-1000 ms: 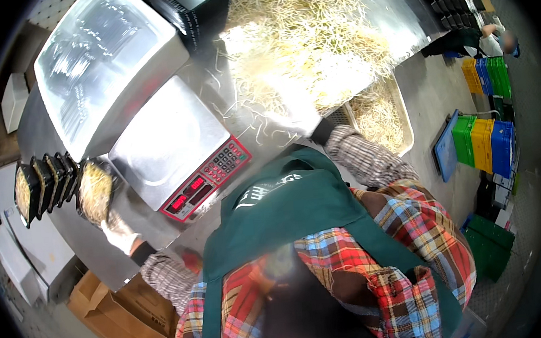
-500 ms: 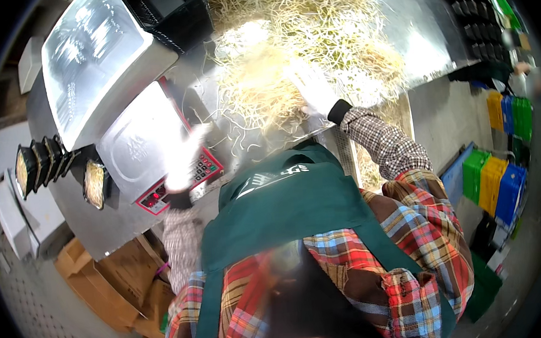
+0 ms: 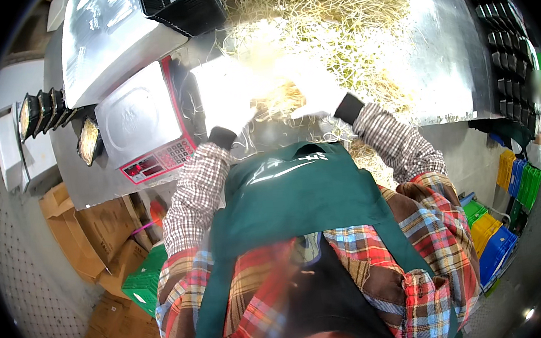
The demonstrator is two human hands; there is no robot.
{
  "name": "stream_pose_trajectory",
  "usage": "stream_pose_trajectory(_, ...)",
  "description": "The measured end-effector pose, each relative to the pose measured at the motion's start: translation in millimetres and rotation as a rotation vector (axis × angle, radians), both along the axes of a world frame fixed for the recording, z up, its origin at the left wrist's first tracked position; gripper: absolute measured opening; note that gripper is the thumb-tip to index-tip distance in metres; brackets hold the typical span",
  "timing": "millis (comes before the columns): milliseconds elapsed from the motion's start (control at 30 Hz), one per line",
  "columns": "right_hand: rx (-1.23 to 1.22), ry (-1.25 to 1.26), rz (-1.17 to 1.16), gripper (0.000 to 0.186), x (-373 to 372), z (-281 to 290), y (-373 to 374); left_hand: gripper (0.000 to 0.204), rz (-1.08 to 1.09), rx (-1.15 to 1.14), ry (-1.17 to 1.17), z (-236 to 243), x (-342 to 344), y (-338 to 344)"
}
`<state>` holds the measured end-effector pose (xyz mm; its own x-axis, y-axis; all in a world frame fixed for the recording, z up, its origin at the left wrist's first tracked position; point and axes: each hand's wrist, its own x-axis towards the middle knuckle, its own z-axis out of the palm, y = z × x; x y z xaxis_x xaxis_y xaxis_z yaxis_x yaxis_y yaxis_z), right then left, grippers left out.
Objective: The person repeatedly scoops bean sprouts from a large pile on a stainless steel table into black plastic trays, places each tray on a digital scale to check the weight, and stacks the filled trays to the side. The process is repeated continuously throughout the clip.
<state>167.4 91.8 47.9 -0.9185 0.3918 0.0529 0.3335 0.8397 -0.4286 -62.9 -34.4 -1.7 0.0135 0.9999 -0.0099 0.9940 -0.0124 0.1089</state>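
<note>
I see sprouts (image 3: 366,53) at the top middle of the frame. The left hand (image 3: 226,102) and right hand (image 3: 323,92) are around a clump (image 3: 281,100); it's too bright to tell if they grip. Sprouts look light, bendy, easy to snap: best scooped from underneath.

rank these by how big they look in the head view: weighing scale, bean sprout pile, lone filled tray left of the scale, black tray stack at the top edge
1. Bean sprout pile, cut off at the top
2. Weighing scale
3. Black tray stack, also cut off
4. Lone filled tray
</note>
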Motion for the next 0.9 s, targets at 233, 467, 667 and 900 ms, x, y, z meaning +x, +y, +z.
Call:
stream_pose_trajectory(233,-0.127,-0.303,-0.038,0.118,-40.3,-24.1,61.1,0.117,0.023,-0.198,0.032,35.8,-4.4,46.0)
stream_pose_trajectory(467,-1.136,0.049,-0.133,0.098,2.3,-15.2,3.3,0.086,0.183,-0.247,-0.110,-0.7,33.7,-11.5)
stream_pose_trajectory(667,-0.021,-0.091,0.082,0.120,-10.3,-7.7,36.3,0.073,-0.007,0.019,-0.034,1.9,-10.9,21.2)
stream_pose_trajectory(900,0.126,-0.214,0.136,0.123,-34.5,-55.3,50.0,0.053,0.089,-0.185,0.068,-3.9,-9.1,41.2)
